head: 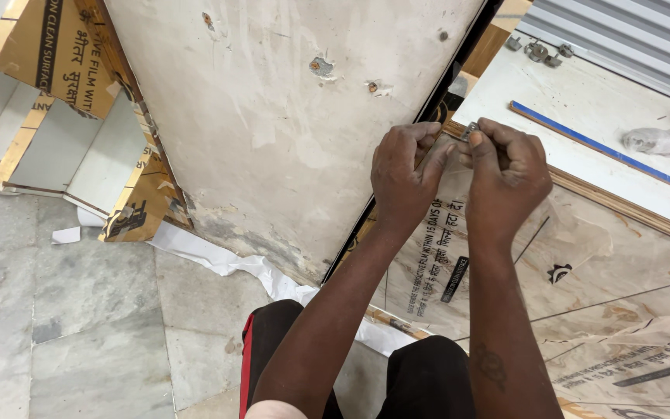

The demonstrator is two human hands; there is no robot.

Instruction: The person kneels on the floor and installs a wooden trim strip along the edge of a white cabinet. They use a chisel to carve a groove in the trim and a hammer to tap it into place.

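Note:
My left hand (407, 172) and my right hand (505, 174) are raised together in front of me, fingers curled. Between their fingertips they pinch a small silvery metal part (468, 130), most of it hidden by the fingers. The hands hover over a board covered in printed protective film (606, 271), close to the edge of a large scuffed whitish panel (273, 116) with a few small holes in it.
A white board with a blue strip (599, 140) lies at the right, with small metal fittings (537, 50) and a crumpled plastic bag (659, 140) on it. Film-wrapped boards (63, 85) lean at the left over a marble floor (79, 310). Torn white film (226, 260) lies on the floor.

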